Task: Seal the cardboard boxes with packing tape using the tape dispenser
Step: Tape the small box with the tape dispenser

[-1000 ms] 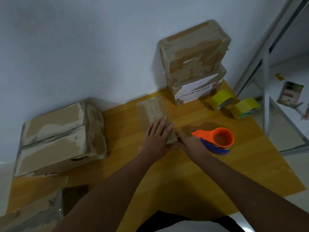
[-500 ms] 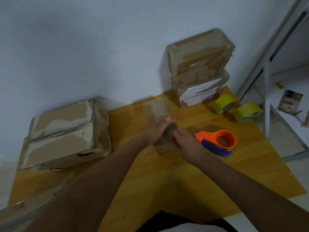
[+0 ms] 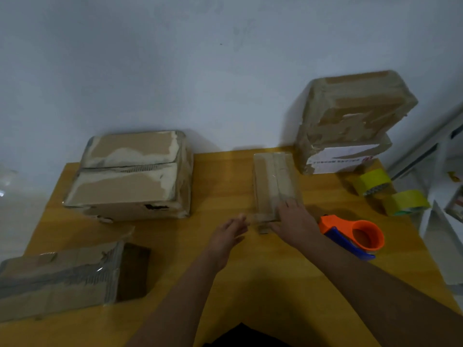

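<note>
Near the middle of the yellow wooden surface [image 3: 250, 284], a small flat brown cardboard box [image 3: 274, 184] wrapped in clear tape is lying with its long side pointing toward the grey wall [image 3: 200, 71]. The right hand [image 3: 294, 221] is resting on the near right corner of this small box, its fingers [image 3: 292, 204] lying straight and flat against the top. The left hand [image 3: 226, 237] is hovering just left of the small box's near end, fingers relaxed and holding nothing; whether its fingertips are touching the loose clear tape there is hard to tell.

Just right of the small box, beside the right wrist, an orange and blue plastic tape dispenser [image 3: 353, 236] is lying on the surface, untouched. Farther right of the small box, two yellowish rolls of packing tape [image 3: 393, 192] are sitting side by side. Behind and right of the small box, two taped cardboard boxes [image 3: 350, 121] are standing stacked against the wall. Well left of the small box, a large taped cardboard box [image 3: 130, 176] is sitting on the surface, and nearer the person on that same side a long, worn cardboard box [image 3: 62, 279] is lying with its dark end facing right.
</note>
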Available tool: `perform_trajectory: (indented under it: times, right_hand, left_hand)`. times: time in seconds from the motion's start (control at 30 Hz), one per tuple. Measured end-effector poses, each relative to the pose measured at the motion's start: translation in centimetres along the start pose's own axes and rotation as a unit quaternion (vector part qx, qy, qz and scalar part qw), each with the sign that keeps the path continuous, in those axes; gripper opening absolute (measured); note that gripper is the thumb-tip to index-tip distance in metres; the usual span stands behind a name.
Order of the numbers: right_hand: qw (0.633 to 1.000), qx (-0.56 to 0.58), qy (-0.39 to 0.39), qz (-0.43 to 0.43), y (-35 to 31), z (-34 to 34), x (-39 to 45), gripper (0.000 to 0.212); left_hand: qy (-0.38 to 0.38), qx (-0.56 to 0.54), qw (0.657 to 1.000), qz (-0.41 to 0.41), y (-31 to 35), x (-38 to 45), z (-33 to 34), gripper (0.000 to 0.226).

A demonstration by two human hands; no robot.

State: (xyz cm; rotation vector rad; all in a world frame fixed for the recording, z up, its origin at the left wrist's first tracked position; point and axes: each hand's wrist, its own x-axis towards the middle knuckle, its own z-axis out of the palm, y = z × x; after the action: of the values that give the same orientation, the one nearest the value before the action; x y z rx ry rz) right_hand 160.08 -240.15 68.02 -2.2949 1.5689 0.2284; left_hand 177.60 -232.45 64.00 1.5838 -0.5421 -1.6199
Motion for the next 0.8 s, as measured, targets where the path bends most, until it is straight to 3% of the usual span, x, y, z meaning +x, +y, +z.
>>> perform_trajectory:
  times: [0.27, 0.53, 0.8]
  right_hand:
    - [1.000, -0.017, 0.007, 0.026, -1.3, -0.8, 0.3, 0.066]
    - [0.999, -0.022, -0.009, 0.027, -1.6, -1.0, 0.4, 0.066]
    - [0.999, -0.021, -0.024, 0.021, -1.2, -0.9, 0.7, 0.067]
  left_hand:
    - [0.024, -0.030, 0.999, 0.037, 0.0, 0.4, 0.8, 0.008]
    - [0.086, -0.027, 0.989, 0.114, -0.5, 0.5, 1.8, 0.016]
    - [0.158, 0.152, 0.951, 0.218, -0.7, 1.2, 3.9, 0.024]
